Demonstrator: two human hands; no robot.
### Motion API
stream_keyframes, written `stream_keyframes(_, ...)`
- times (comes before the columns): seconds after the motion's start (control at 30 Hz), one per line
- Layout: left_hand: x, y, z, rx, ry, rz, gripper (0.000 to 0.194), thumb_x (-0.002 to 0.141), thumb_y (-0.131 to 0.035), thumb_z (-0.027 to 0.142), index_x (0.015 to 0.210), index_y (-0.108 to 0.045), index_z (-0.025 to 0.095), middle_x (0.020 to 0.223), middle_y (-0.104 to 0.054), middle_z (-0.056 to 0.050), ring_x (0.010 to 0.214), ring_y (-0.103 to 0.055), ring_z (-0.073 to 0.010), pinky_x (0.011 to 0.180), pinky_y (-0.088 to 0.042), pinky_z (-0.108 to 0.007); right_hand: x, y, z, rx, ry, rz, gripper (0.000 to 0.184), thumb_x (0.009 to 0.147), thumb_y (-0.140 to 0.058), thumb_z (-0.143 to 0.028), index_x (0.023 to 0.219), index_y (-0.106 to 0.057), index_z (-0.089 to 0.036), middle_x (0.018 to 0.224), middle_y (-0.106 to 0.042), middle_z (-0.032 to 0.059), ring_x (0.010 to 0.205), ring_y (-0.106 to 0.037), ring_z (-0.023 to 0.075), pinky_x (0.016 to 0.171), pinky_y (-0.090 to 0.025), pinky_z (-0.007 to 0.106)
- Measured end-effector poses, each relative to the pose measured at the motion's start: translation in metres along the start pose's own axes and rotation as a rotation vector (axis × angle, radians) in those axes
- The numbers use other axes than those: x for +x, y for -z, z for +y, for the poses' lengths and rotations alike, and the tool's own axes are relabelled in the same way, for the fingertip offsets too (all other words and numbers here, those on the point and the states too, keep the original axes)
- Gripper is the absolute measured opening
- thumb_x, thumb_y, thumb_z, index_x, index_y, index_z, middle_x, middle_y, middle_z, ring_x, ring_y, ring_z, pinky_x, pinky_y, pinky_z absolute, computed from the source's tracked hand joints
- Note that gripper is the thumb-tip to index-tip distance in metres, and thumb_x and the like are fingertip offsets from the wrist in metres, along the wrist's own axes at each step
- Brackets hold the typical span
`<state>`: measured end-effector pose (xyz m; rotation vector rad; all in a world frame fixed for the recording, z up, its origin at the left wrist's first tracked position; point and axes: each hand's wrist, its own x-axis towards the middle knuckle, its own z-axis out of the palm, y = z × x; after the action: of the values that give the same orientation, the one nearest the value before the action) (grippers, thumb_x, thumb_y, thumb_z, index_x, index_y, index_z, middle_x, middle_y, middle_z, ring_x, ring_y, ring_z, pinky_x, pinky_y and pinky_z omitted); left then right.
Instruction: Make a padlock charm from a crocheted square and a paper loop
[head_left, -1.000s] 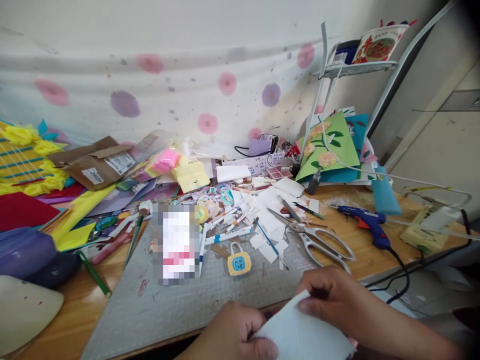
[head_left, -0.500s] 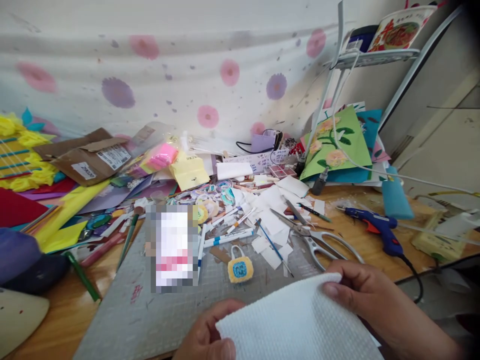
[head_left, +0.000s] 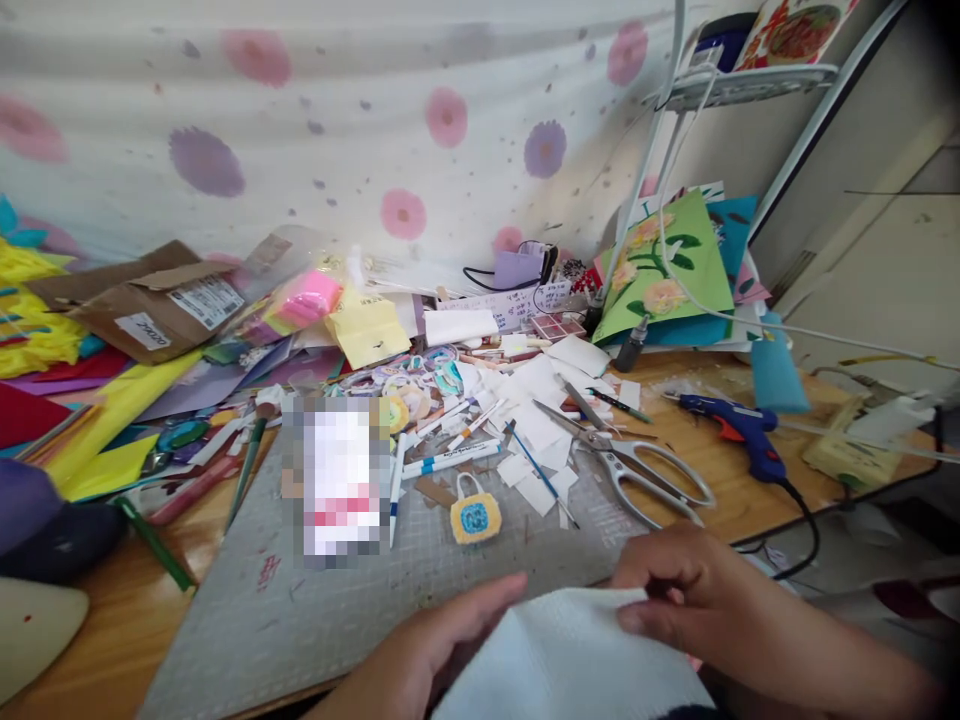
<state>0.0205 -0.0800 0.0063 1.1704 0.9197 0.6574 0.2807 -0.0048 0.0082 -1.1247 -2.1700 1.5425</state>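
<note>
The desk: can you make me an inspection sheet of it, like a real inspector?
Surface: wooden desk with a grey cutting mat, partly covered.
Things in hand: white textured sheet.
Clutter: paper scraps, markers, open scissors and a cardboard box.
Hands: right hand pinches the sheet; left hand is beside it, grip unclear.
Cables: black cord from the blue glue gun; white cable behind.
Surroundings: flowery cloth, metal shelf.
Spills: nothing seen.

sheet (head_left: 574, 650): matt, clothlike | scissors (head_left: 599, 441): glossy metal | desk (head_left: 116, 600): smooth wood
</note>
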Motion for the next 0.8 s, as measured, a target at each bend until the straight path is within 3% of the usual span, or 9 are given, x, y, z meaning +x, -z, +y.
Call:
stream_keyframes(0.07, 0.009, -0.003, 0.005, 0.213, -0.019, 0.02, 0.076, 0.068, -0.071, 0.049, 0.135, -0.044, 0.027, 0.132, -0.054, -0.008, 0.119, -0.049, -0.0296, 0.098, -0.034, -0.035, 0.002, -0.006, -0.007, -0.16, 0.067, -0.042, 0.021, 0.083, -0.059, -0.033, 0.074, -0.067, -0.016, 0.063, -0.058, -0.0014, 0.058, -0.05, 0.0105, 0.053, -0.034, 0.02)
stream_keyframes(0.13, 0.021, -0.007, 0.007, 0.493, -0.011, 0.008, 0.061, 0.071, -0.07, 0.04, 0.127, -0.054, 0.025, 0.124, -0.06, -0.009, 0.11, -0.053, -0.0296, 0.092, -0.036, -0.033, 0.005, -0.01, -0.013, -0.244, 0.096, -0.062, 0.017, 0.083, -0.059, -0.03, 0.077, -0.069, -0.018, 0.066, -0.063, -0.0006, 0.061, -0.054, 0.0115, 0.055, -0.035, 0.02)
stream_keyframes(0.2, 0.032, -0.012, 0.008, 0.667, -0.026, -0.009, 0.03, 0.08, -0.059, 0.039, 0.1, -0.068, 0.02, 0.092, -0.068, -0.006, 0.084, -0.059, -0.0233, 0.073, -0.039, -0.028, 0.008, -0.012, -0.017, -0.259, 0.089, -0.025, 0.016, 0.083, -0.06, -0.029, 0.076, -0.069, -0.018, 0.065, -0.063, -0.0011, 0.06, -0.053, 0.0113, 0.053, -0.034, 0.02)
stream_keyframes(0.27, 0.038, -0.014, 0.009, 0.727, 0.014, 0.037, 0.027, 0.084, -0.05, 0.036, 0.073, -0.065, 0.016, 0.064, -0.056, 0.0, 0.063, -0.05, -0.0157, 0.057, -0.033, -0.025, 0.01, -0.01, -0.019, -0.2, 0.088, 0.024, 0.018, 0.082, -0.061, -0.032, 0.075, -0.068, -0.017, 0.063, -0.059, -0.0017, 0.058, -0.05, 0.0109, 0.052, -0.033, 0.02)
stream_keyframes(0.33, 0.041, -0.013, 0.011, 0.684, 0.081, 0.106, 0.029, 0.085, -0.047, 0.035, 0.065, -0.055, 0.016, 0.058, -0.042, 0.004, 0.057, -0.041, -0.0126, 0.051, -0.027, -0.024, 0.011, -0.007, -0.018, -0.051, 0.096, 0.017, 0.021, 0.08, -0.063, -0.037, 0.081, -0.067, -0.017, 0.065, -0.056, -0.0018, 0.059, -0.047, 0.0113, 0.051, -0.033, 0.02)
stream_keyframes(0.43, 0.042, -0.008, 0.017, 0.559, 0.13, 0.157, 0.027, 0.083, -0.046, 0.039, 0.066, -0.048, 0.017, 0.062, -0.039, 0.005, 0.059, -0.037, -0.0122, 0.051, -0.025, -0.023, 0.016, -0.003, -0.016, 0.113, 0.052, -0.014, 0.027, 0.079, -0.061, -0.042, 0.086, -0.065, -0.016, 0.069, -0.054, -0.0012, 0.061, -0.045, 0.0119, 0.052, -0.034, 0.02)
stream_keyframes(0.57, 0.047, -0.001, 0.023, 0.408, 0.1, 0.116, 0.029, 0.08, -0.051, 0.044, 0.074, -0.051, 0.016, 0.066, -0.04, 0.004, 0.06, -0.036, -0.0123, 0.052, -0.026, -0.024, 0.024, -0.007, -0.016, 0.085, -0.072, 0.081, 0.027, 0.079, -0.059, -0.041, 0.069, -0.06, -0.015, 0.06, -0.046, -0.0032, 0.055, -0.038, 0.0101, 0.047, -0.028, 0.02)
stream_keyframes(0.67, 0.053, 0.0, 0.023, 0.301, 0.076, 0.047, 0.029, 0.076, -0.057, 0.044, 0.078, -0.055, 0.015, 0.067, -0.042, 0.003, 0.06, -0.036, -0.0116, 0.052, -0.026, -0.023, 0.027, -0.01, -0.016, 0.101, -0.075, 0.108, 0.027, 0.077, -0.06, -0.04, 0.065, -0.057, -0.016, 0.057, -0.045, -0.0043, 0.052, -0.037, 0.0092, 0.046, -0.027, 0.02)
stream_keyframes(0.8, 0.056, 0.006, 0.029, 0.197, 0.131, 0.039, 0.028, 0.076, -0.06, 0.041, 0.073, -0.058, 0.013, 0.062, -0.046, 0.004, 0.056, -0.038, -0.0108, 0.052, -0.027, -0.022, 0.025, 0.012, -0.005, -0.05, -0.026, 0.14, 0.026, 0.085, -0.05, -0.039, 0.085, -0.065, -0.018, 0.068, -0.062, 0.0006, 0.059, -0.053, 0.0139, 0.051, -0.04, 0.022)
